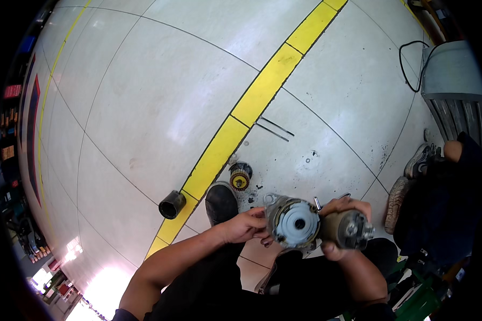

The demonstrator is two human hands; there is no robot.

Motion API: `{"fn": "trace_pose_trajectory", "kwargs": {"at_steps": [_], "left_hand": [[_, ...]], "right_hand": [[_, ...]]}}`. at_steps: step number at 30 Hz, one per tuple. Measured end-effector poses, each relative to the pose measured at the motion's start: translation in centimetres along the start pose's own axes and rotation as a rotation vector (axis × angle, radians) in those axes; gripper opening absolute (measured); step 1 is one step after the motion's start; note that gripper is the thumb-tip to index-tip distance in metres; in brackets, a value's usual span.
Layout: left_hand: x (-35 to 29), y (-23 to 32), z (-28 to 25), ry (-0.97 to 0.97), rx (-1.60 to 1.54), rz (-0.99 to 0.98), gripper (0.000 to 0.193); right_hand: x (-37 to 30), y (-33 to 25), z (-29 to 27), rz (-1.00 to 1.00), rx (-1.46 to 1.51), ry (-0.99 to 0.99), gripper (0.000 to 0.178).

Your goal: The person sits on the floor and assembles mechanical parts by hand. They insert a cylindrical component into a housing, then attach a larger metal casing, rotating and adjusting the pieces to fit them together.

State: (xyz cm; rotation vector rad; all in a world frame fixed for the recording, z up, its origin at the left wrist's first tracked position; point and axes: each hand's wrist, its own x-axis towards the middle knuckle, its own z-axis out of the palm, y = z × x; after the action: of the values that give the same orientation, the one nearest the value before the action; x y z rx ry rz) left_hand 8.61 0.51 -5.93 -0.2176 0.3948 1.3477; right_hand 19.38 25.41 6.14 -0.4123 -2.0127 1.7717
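Observation:
Above my lap I hold a partly dismantled starter motor (294, 223) in both hands. Its round, pale grey face with a dark centre hole points up toward me. My left hand (242, 225) grips the metal housing by its left edge, with the fingers curled against it. Wrapped around the brownish cylindrical solenoid (337, 229) at the motor's right side is my right hand (353, 205), closed. On the floor beyond my shoe stands an armature (240, 177) with a copper-coloured end. A black hollow cylinder (172, 205) lies to the left, its open end facing me.
Two long thin bolts (275, 129) lie beside the yellow floor stripe (268, 85). Dark crumbs of dirt dot the tiles near my shoe (221, 203). Another person's shoes (399, 200) and dark clothing are close at the right. A grey bin-like object (455, 75) with a black cable stands behind.

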Motion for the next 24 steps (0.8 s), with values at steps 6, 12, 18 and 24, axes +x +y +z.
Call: {"fn": "trace_pose_trajectory", "kwargs": {"at_steps": [6, 12, 18, 24], "left_hand": [[-0.7, -0.6, -0.3, 0.133, -0.056, -0.077, 0.036], [-0.6, -0.9, -0.3, 0.199, -0.009, -0.123, 0.030], [-0.6, -1.4, -1.1, 0.205, 0.134, -0.200, 0.030], [-0.3, 0.3, 1.5, 0.298, 0.093, -0.314, 0.022]], "right_hand": [[0.9, -1.7, 0.2, -0.080, 0.003, -0.188, 0.081], [0.5, -1.7, 0.5, -0.079, 0.024, -0.164, 0.082], [1.5, -2.6, 1.0, -0.065, -0.022, -0.246, 0.080], [0.8, -2.4, 1.3, -0.051, 0.003, -0.289, 0.082]]}}
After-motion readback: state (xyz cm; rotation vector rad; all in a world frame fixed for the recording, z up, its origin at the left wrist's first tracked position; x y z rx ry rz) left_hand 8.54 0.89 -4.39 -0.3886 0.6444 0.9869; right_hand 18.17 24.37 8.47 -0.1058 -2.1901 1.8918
